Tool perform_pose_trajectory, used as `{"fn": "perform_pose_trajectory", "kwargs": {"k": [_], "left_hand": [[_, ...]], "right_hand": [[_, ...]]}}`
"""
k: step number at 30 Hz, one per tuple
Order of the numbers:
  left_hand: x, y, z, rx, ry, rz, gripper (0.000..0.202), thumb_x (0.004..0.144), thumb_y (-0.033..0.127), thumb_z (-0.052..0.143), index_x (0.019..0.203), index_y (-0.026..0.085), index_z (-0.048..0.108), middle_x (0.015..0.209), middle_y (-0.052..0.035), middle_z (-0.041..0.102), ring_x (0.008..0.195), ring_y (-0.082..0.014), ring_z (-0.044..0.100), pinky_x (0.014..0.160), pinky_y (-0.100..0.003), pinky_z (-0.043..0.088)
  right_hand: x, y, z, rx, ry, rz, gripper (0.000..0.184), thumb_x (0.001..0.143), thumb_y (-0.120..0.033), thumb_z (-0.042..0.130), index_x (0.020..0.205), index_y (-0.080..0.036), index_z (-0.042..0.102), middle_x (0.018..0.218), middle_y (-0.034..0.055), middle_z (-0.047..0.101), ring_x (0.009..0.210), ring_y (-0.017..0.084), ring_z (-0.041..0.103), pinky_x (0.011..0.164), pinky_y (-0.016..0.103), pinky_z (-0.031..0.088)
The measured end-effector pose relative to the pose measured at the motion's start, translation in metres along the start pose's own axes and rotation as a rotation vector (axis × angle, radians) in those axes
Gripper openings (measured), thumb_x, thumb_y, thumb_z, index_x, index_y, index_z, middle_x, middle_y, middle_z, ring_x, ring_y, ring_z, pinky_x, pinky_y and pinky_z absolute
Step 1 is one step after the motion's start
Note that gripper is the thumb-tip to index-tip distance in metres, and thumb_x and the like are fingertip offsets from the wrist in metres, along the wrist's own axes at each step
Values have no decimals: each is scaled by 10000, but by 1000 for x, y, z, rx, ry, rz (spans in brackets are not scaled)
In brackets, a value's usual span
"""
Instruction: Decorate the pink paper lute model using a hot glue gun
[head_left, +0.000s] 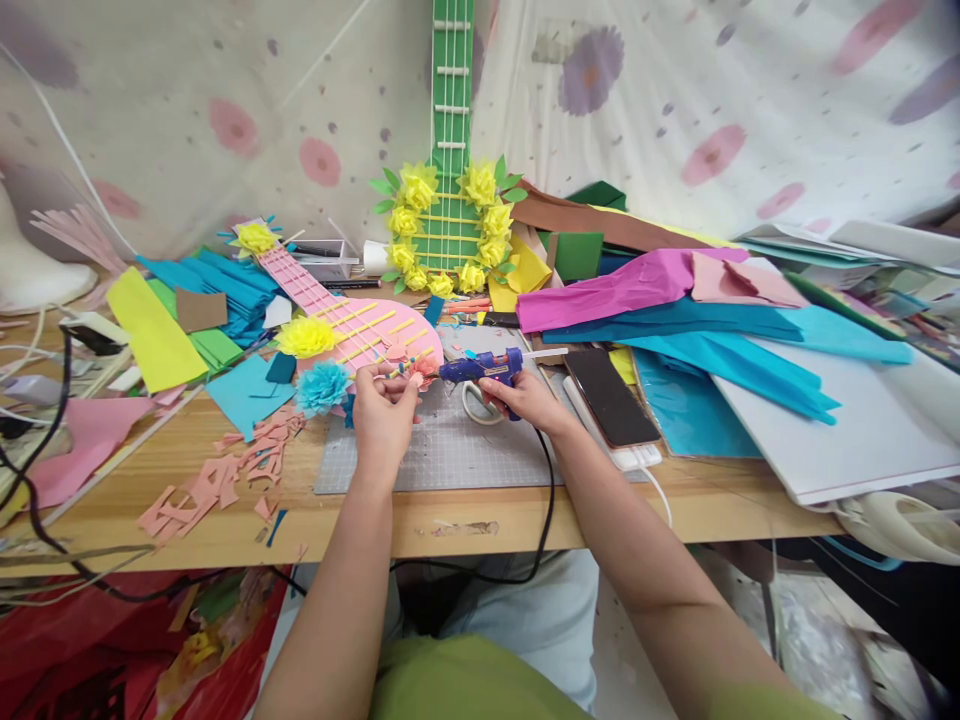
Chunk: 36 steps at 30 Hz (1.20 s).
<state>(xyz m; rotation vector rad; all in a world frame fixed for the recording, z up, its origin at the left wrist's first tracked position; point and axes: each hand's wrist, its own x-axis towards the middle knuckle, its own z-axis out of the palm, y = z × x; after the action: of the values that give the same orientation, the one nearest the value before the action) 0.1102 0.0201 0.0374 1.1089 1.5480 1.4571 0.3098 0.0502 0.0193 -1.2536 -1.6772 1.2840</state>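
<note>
At a wooden worktable, we see a clear tray at the back with dark pens that seem to lie in it, though it is too small for us to be sure. Under the table's left end, a red bag gapes around crumpled paper scraps in yellow, green and coral. On the right, a glossy clear sleeve appears to hold blue sheets.

Over a grey cutting mat, the left hand pinches a coral paper flower between thumb and fingers, the petals showing just beyond the fingertips. The right hand is wrapped around the handle of a blue glue gun, whose nozzle points at the flower; whether the two touch, we cannot tell. A pale glue stick juts from the gun's rear.

Beneath and beyond the left hand lies a pink paper guitar, its neck angled toward the far left, with a yellow flower and a blue flower along its edge. Behind, we find a green guitar upright, ringed with yellow blooms. Scissors lie below the glue gun.
</note>
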Motion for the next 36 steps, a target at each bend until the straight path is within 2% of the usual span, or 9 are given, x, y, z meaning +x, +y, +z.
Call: {"fn": "perform_pose_trajectory", "kwargs": {"k": [13, 24, 30, 36], "left_hand": [[-1, -2, 0, 35, -22, 59, 371, 679, 293, 674, 949, 228, 427, 742, 5, 622, 599, -140, 622, 399, -202, 460], [-2, -1, 0, 71, -44, 97, 357, 680, 260, 676, 950, 216, 448, 745, 9, 632, 589, -117, 612, 390, -160, 431], [-2, -2, 0, 82, -45, 80, 362, 665, 251, 685, 951, 218, 466, 761, 6, 639, 584, -110, 609, 405, -159, 434], [-3, -2, 0, 104, -71, 82, 352, 679, 296, 676, 951, 216, 468, 792, -6, 640, 579, -115, 604, 389, -171, 442]], "right_hand": [[1, 3, -1, 14, 32, 11, 435, 738, -596, 569, 597, -186, 542, 440, -43, 453, 411, 64, 406, 422, 200, 337], [1, 0, 1, 49, 20, 5, 427, 717, -591, 592, 593, -189, 524, 449, -40, 435, 415, 71, 398, 414, 214, 325], [2, 4, 1, 63, 23, -17, 414, 740, -573, 575, 601, -186, 525, 480, -38, 472, 420, 61, 398, 417, 201, 327], [-1, -3, 1, 123, 30, -30, 443, 732, -598, 572, 580, -184, 525, 436, -48, 431, 395, 57, 375, 409, 200, 296]]}}
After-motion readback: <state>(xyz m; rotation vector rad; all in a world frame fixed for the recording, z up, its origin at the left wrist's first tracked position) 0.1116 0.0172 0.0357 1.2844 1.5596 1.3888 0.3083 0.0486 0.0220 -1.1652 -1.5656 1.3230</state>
